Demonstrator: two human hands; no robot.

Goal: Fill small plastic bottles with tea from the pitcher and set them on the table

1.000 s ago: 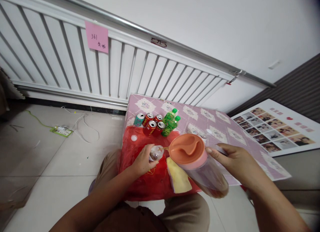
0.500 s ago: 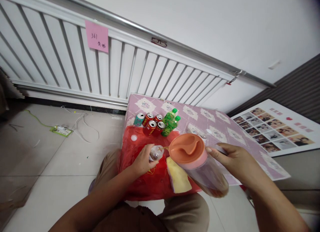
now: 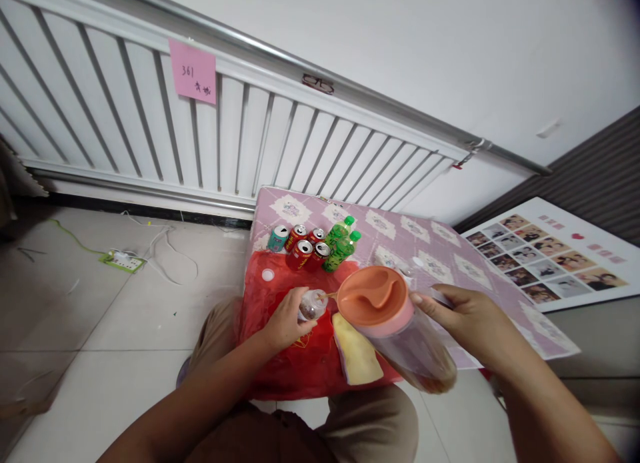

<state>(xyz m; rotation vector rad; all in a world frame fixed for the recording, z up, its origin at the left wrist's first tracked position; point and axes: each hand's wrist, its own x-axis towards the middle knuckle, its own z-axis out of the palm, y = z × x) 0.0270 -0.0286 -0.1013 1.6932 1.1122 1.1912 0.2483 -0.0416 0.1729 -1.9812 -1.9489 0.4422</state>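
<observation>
My left hand [image 3: 289,322] is closed around a small clear plastic bottle [image 3: 315,307], its uncapped mouth turned toward the pitcher. With my right hand [image 3: 457,313] I grip the handle of a clear pitcher [image 3: 417,356] with an orange lid, tilted to the left. A thin stream of brownish liquid runs from its spout into the bottle's mouth. More of that liquid lies at the pitcher's low end. Below the spout, a folded yellow cloth [image 3: 357,353] rests on the red cover [image 3: 285,373]. A white round cap [image 3: 268,275] lies behind my left hand.
Several drink cans [image 3: 301,255] stand grouped at the back, beside two green bottles [image 3: 341,250]. A lilac patterned cloth [image 3: 465,270] covers the table, close to a white radiator [image 3: 280,143]. On the right leans a photo board [image 3: 545,256]; a power strip [image 3: 123,261] lies on the floor.
The liquid keeps running from the pitcher into the bottle. Both hands, the pitcher and the bottle hold almost the same position.
</observation>
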